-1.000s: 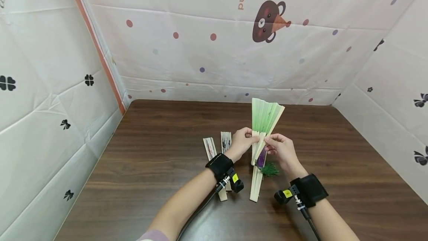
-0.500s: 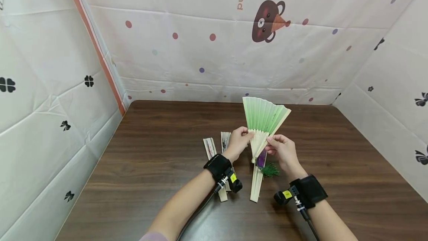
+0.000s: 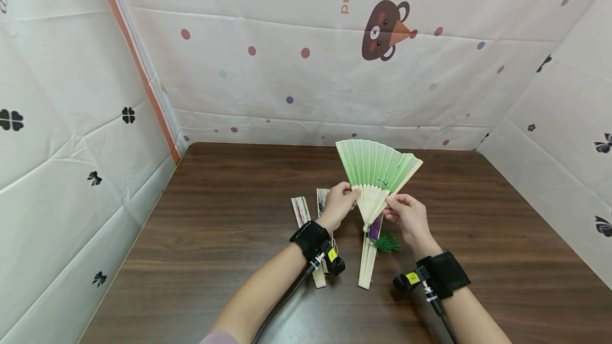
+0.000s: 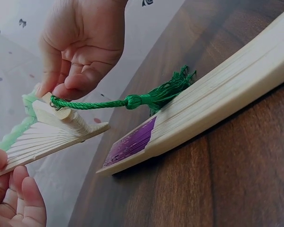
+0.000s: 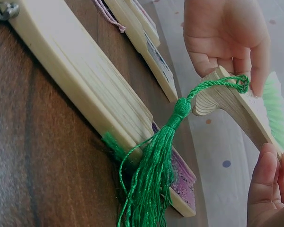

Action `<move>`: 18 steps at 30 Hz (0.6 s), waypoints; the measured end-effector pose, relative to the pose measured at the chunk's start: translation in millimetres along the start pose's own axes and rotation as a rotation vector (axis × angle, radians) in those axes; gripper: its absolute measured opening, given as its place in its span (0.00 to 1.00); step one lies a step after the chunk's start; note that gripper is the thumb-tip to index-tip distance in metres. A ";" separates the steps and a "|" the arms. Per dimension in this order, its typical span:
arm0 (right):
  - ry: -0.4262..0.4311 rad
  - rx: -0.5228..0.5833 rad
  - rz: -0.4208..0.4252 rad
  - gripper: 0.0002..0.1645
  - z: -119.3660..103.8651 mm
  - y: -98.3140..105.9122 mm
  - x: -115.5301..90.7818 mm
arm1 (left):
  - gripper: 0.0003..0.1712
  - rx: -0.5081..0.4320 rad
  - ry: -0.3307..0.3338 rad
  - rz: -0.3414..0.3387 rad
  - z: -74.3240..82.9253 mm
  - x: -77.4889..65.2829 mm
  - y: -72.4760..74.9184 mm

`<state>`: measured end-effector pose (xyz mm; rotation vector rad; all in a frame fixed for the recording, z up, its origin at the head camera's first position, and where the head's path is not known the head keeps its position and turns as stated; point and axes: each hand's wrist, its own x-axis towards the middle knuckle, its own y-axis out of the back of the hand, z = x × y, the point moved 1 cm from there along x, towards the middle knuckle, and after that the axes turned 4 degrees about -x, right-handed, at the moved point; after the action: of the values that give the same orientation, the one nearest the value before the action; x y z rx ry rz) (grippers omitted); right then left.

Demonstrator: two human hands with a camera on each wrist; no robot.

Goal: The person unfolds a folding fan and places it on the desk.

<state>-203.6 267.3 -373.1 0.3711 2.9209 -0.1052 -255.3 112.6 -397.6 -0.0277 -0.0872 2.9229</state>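
A green folding fan (image 3: 375,163) with pale slats is spread into a wide wedge above the table. My left hand (image 3: 338,205) pinches its left edge, while my right hand (image 3: 408,219) pinches the outer slat on the right. From the fan's pivot end hangs a green tassel (image 5: 149,179) on a twisted cord. Below it, a folded purple fan (image 4: 130,144) with pale slats lies on the table. The tassel's strands lie against this purple fan in the right wrist view.
Two more folded fans, one at the left (image 3: 300,211) and one partly behind my left hand (image 3: 322,200), lie on the brown wooden table (image 3: 229,211). Printed white cloth (image 3: 215,78) stands along the back and both sides.
The green fan has spread from a narrow wedge to a broad one. Its left side has swung left with my left hand, and its right edge has shifted slightly right.
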 end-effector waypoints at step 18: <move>-0.016 0.026 0.055 0.07 3.9 10.0 1.2 | 0.09 -0.028 -0.009 0.003 -4.3 -2.5 4.0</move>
<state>-201.5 276.8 -377.7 0.4524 2.8932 -0.1377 -253.6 108.4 -402.1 -0.0195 -0.1300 2.9248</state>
